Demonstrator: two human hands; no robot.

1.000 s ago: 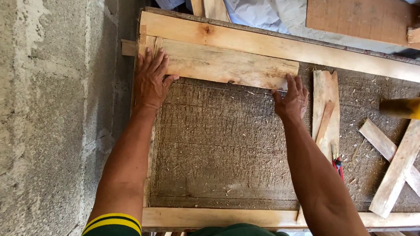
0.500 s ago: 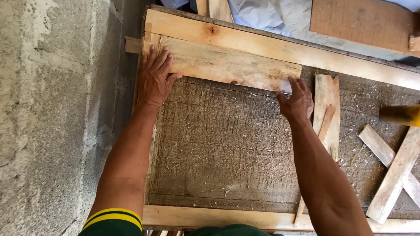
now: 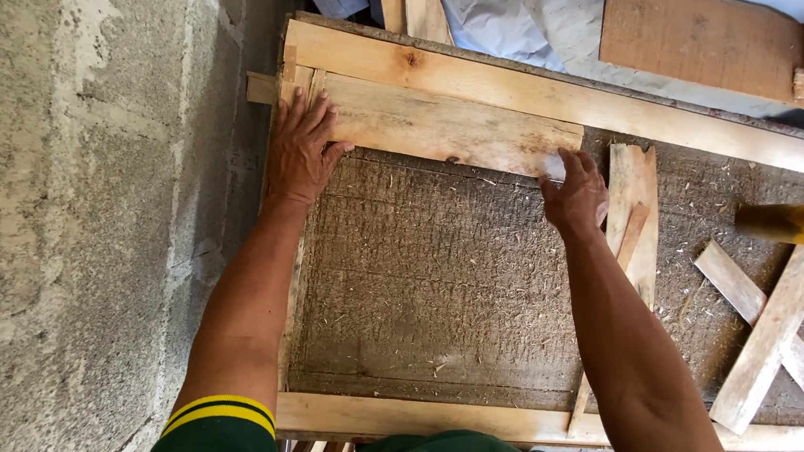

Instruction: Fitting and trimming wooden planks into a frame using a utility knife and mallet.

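Right hand (image 3: 576, 193) shifted slightly down the plank's end since earlier. Short plank (image 3: 442, 127) laid across worktop (image 3: 445, 280), under long rail (image 3: 545, 100). Left hand (image 3: 305, 152) pressed flat, open, on its left end; right hand curled at its right corner.

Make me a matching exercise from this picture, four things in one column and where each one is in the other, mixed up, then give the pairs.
Things
1. left hand
2. right hand
3. yellow-capped handle
4. crossed wood strips

Places
A. lying at the right edge of the work surface
B. flat on the left end of the pale board
C. on the rough surface, lower right
D. at the right end of the pale board

Pairs: 1-B, 2-D, 3-A, 4-C
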